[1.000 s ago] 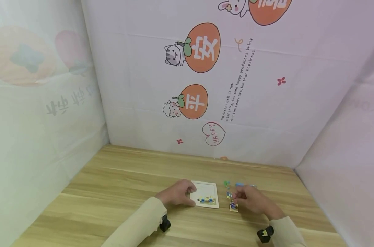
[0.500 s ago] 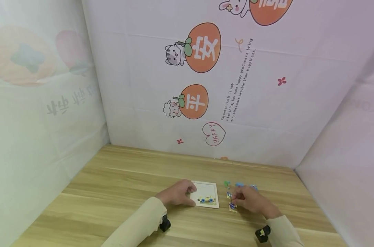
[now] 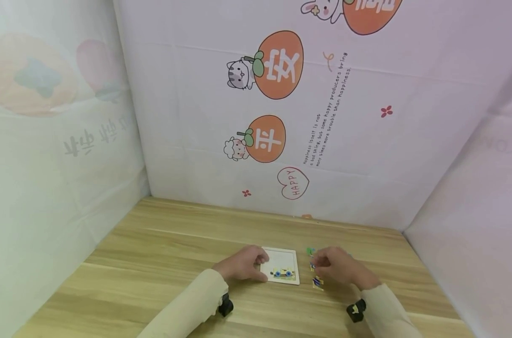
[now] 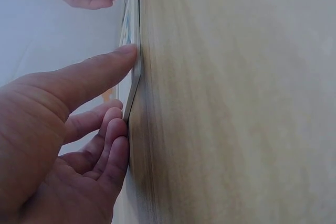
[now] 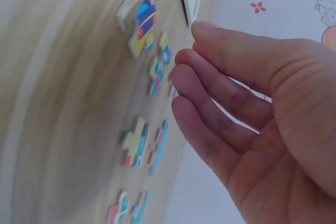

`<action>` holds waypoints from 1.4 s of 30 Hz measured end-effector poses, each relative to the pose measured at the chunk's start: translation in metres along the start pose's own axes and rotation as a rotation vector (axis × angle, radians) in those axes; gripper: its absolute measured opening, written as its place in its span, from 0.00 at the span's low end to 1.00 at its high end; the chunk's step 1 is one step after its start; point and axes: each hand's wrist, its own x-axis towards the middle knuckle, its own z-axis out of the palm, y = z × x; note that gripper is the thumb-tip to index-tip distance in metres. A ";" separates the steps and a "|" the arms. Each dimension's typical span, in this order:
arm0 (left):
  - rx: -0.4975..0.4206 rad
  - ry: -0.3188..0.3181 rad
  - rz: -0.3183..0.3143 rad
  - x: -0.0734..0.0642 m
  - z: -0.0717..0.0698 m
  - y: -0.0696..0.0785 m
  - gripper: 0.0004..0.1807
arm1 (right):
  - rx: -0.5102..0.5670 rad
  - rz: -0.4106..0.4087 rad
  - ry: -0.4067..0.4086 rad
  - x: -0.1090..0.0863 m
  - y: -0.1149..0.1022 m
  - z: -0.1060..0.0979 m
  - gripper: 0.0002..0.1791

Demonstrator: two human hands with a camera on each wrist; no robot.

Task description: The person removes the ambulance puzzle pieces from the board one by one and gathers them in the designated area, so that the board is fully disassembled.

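Note:
My left hand point(image 3: 245, 264) grips the left edge of a white square puzzle board point(image 3: 281, 258), thumb at the near corner and curled fingers farther along the edge. Joined puzzle pieces with yellow and blue print point(image 3: 283, 273) lie along the board's near side. Right of the board, my right hand point(image 3: 338, 266) hovers over loose puzzle pieces, with nothing visible between its thumb and fingers. In the right wrist view, a yellow piece with a blue and purple print point(image 5: 143, 20) lies nearest the camera, and another patterned piece point(image 5: 160, 64) lies near the fingertips.
A green puzzle piece point(image 3: 310, 251) lies beyond the right hand. Further loose pieces point(image 5: 136, 142) show in the right wrist view, partly hidden by the hand in the head view. The wooden table point(image 3: 163, 244) meets white printed cloth walls point(image 3: 197, 117) at the back and sides.
My right hand has moved slightly away from me, off the nearest yellow piece and over the pieces behind it. That yellow piece has shifted and turned slightly. The left hand stays put.

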 end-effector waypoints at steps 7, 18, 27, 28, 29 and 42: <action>-0.041 -0.009 -0.014 0.000 0.002 0.000 0.29 | -0.017 0.009 -0.047 0.015 -0.014 0.004 0.05; -0.019 -0.013 0.004 0.003 0.002 -0.002 0.29 | -0.016 -0.080 -0.091 0.042 -0.041 0.019 0.07; -0.025 -0.019 0.015 0.002 0.000 0.001 0.29 | -0.013 -0.069 -0.128 0.052 -0.042 0.033 0.09; -0.028 -0.020 0.017 0.001 -0.001 0.002 0.29 | -0.013 -0.059 -0.131 0.051 -0.043 0.034 0.09; -0.026 -0.022 0.013 0.001 -0.001 0.002 0.29 | -0.017 -0.055 -0.131 0.051 -0.043 0.035 0.09; 0.127 -0.042 0.061 0.008 0.001 0.004 0.26 | -0.056 -0.112 -0.103 0.048 -0.046 0.038 0.12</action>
